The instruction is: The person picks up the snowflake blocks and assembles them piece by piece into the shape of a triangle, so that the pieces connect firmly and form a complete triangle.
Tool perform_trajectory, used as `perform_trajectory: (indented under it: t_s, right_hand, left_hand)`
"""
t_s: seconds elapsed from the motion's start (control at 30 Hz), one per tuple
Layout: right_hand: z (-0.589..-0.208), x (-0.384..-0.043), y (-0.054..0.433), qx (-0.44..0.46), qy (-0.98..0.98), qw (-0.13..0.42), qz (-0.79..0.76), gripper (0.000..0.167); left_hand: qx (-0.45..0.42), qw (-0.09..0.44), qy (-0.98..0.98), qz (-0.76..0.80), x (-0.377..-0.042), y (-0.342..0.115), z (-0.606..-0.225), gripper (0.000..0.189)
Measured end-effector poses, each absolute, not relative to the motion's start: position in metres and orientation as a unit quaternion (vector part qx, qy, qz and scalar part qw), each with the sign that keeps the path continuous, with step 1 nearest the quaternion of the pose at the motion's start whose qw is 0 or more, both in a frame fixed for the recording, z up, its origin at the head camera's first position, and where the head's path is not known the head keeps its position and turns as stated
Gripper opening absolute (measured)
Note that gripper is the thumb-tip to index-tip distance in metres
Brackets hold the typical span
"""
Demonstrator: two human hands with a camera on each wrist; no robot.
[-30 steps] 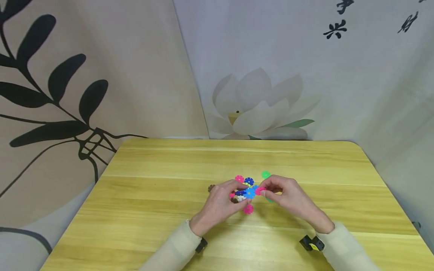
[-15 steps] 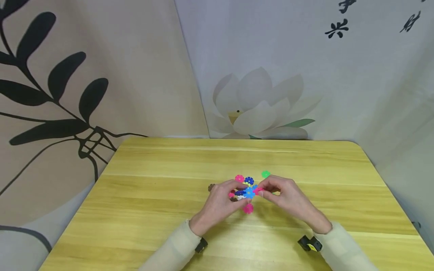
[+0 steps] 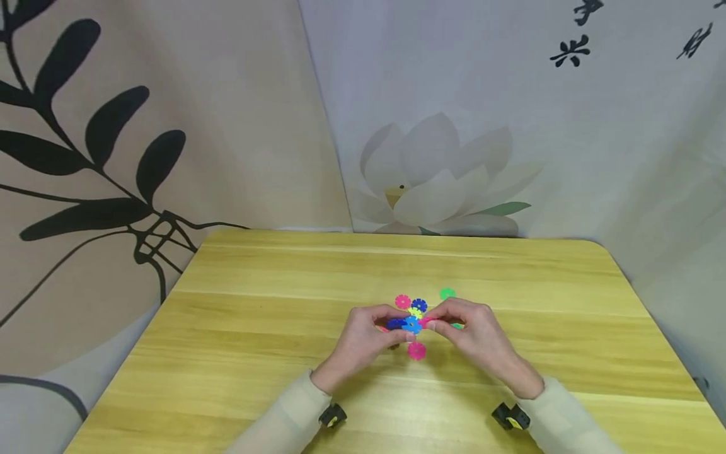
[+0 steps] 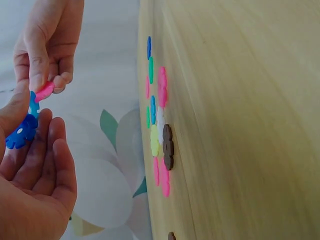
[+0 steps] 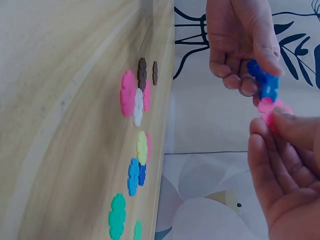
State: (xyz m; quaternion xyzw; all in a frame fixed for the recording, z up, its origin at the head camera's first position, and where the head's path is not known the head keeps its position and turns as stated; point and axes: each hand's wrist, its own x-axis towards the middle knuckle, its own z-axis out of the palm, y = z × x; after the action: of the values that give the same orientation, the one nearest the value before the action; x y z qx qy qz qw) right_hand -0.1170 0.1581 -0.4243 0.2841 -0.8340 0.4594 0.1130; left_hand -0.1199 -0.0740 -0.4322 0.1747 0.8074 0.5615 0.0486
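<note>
My left hand (image 3: 365, 337) pinches a joined piece of flower-shaped plastic discs between thumb and fingers. It is made of a dark blue disc (image 4: 22, 134) and a light blue disc (image 3: 412, 325), set at an angle to each other. From the other side, my right hand (image 3: 482, 340) pinches a pink disc (image 5: 270, 109) between thumb and index finger. That pink disc meets the edge of the light blue one, and in the wrist views the two overlap at a notch. Both wrist views show the held discs raised above the table.
Loose discs lie flat on the wooden table (image 3: 255, 353) below and around the hands. Among them are a pink disc (image 3: 416, 351) nearest the person, a green disc (image 3: 447, 294) farther back, a yellow disc (image 5: 142, 148), a white disc (image 5: 137, 107) and a brown disc (image 4: 168, 147).
Both hands have shifted slightly left in the head view, with the held discs between them. The pink disc has turned more edge-on, and the left hand now covers a brown disc seen earlier.
</note>
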Motion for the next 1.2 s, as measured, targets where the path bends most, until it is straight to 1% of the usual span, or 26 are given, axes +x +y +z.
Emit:
perform_trajectory:
  t_s: [0.23,0.53,0.73,0.8,1.0,1.2]
  right_hand:
    - [-0.431,-0.112,0.151,0.259,-0.833,0.111,0.475,0.016]
    - [-0.435,-0.109,0.141,0.249,-0.829,0.129,0.483,0.016]
    - [-0.431,-0.113,0.137,0.263,-0.820,0.157,0.483,0.016]
    - [-0.431,-0.114,0.137,0.265,-0.820,0.158,0.482,0.016]
    - [-0.431,-0.115,0.139,0.267,-0.827,0.134,0.477,0.014]
    - [-0.431,-0.115,0.143,0.246,-0.833,0.089,0.487,0.011]
  left_hand:
    - [0.145,0.069,0.804,0.573,-0.116,-0.079,-0.433,0.032]
    - [0.130,0.086,0.777,0.609,-0.117,-0.083,-0.438,0.030]
    - [0.124,0.075,0.772,0.619,-0.119,-0.084,-0.434,0.029]
    - [0.129,0.069,0.777,0.612,-0.120,-0.084,-0.433,0.029]
    - [0.140,0.072,0.793,0.588,-0.120,-0.083,-0.434,0.031]
    - [0.174,0.079,0.800,0.569,-0.118,-0.081,-0.436,0.038]
